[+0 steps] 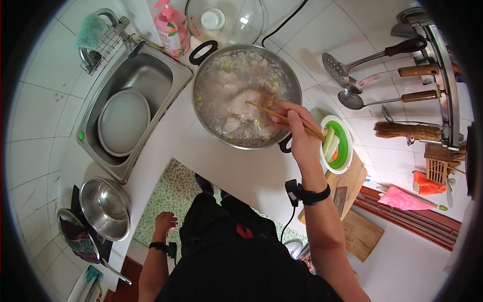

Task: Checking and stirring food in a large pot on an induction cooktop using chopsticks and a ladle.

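Observation:
My right hand [298, 128] grips a pair of wooden chopsticks [264, 109] over the right side of a wide metal pot [196, 109] with black handles. Pale pieces of meat [241, 105] and bits of green lie in the pot's cloudy, frothy liquid. One chopstick's tip is over the meat; the other is blurred, and whether either touches the meat I cannot tell. My left hand [165, 222] hangs low beside my body, its fingers loosely curled and holding nothing. A green and white basket [349, 151] with cut pale-green vegetable pieces [332, 145] stands just right of the pot.
A steel sink [160, 109] at the left holds a round basin [124, 122]. A steel bowl [103, 207] stands below it. Behind the pot are a pink pump bottle [171, 32] and a glass lid [241, 20]. Ladles hang at right, above a wooden cutting board [354, 177].

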A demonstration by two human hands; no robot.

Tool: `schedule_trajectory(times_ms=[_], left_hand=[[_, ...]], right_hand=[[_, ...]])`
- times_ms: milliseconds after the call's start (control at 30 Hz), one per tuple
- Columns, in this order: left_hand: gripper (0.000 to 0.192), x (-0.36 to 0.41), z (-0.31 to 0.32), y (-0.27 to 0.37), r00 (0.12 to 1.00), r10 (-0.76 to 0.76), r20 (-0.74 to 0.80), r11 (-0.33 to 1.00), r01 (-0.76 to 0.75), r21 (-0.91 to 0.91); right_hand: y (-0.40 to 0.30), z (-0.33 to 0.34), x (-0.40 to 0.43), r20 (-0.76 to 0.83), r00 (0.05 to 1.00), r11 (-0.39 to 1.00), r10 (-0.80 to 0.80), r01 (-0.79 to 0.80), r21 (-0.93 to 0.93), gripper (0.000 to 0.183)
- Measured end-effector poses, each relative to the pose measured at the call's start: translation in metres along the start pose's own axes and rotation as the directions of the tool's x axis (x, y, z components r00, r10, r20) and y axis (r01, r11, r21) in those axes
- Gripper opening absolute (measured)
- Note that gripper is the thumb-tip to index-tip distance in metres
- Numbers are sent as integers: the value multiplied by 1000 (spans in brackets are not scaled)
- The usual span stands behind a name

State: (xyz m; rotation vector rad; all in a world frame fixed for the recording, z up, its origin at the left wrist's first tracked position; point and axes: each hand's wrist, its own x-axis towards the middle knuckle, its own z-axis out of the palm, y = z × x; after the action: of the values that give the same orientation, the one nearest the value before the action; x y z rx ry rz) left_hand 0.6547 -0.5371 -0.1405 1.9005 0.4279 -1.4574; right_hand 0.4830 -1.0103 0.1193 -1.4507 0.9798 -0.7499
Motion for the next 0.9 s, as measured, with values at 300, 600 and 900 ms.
schedule_trajectory(times_ms=[300,600,900], left_hand=[[21,-3,1,2,1000,-30,-1,999,30,-12],[21,-6,3,6,1000,-12,10,1000,12,-16],[22,-6,2,3,1000,-19,-17,1000,19,-3]], right_hand=[[7,-6,-49,100,993,988,-56,69,-135,19],[9,4,-14,-24,993,993,-113,113,-15,23],[-6,-20,58,-148,986,959,81,-37,280,29]])
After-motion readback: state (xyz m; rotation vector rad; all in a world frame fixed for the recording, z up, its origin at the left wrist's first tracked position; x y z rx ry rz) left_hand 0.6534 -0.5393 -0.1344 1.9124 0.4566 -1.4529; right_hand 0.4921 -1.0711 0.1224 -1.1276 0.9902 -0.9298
